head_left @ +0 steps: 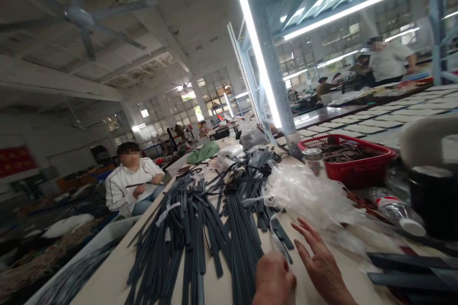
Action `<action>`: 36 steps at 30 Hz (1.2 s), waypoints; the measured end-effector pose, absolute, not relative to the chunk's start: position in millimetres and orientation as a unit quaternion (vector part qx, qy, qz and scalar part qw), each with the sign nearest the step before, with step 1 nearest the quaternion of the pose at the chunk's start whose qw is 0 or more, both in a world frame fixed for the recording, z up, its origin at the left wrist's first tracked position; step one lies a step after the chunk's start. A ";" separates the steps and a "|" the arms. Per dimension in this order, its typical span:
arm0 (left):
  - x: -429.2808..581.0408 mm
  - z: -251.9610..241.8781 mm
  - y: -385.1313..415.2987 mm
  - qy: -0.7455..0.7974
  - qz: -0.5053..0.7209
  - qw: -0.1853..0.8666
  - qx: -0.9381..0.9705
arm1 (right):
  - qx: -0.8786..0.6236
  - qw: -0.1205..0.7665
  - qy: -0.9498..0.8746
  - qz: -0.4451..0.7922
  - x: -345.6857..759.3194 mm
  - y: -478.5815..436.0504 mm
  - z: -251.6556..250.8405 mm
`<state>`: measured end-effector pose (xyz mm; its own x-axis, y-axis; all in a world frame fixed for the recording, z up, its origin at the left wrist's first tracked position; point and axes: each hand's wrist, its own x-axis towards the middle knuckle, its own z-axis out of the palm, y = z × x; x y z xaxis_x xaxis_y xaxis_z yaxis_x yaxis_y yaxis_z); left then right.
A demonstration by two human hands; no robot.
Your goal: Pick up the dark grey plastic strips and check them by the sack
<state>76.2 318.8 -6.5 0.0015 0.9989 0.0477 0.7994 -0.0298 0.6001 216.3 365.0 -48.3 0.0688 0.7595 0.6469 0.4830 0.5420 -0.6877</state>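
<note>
My left hand (275, 276) is closed low in the view, over the right side of a bundle of dark strips (241, 238). A thin translucent plastic strip (275, 231) runs up from its fingers; its lower end is hidden in the hand. Close by on the right, my right hand (324, 264) is open with its fingers stretched out, apart from the left hand. Beyond it lies a heap of white plastic strips (304, 188). More dark flat strips (171, 243) spread over the table to the left, a pale band across some of them.
On the right are a red basket (361, 167) of dark pieces, a glass jar (314, 161), a plastic bottle (397, 209) and a black container (432, 200). A person in white (134, 181) sits left of the table (107, 271). A blue post (274, 57) rises behind.
</note>
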 end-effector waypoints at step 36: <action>7.8 25.7 98.0 0.431 0.674 0.590 0.112 | -0.142 0.232 -0.376 0.886 98.6 213.1 8.5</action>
<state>7.8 98.0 25.7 -0.2798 0.8908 -0.3579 -0.6979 0.0673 0.7130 98.6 213.1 8.5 -0.8523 0.5174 -0.0766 -0.3046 -0.6100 -0.7315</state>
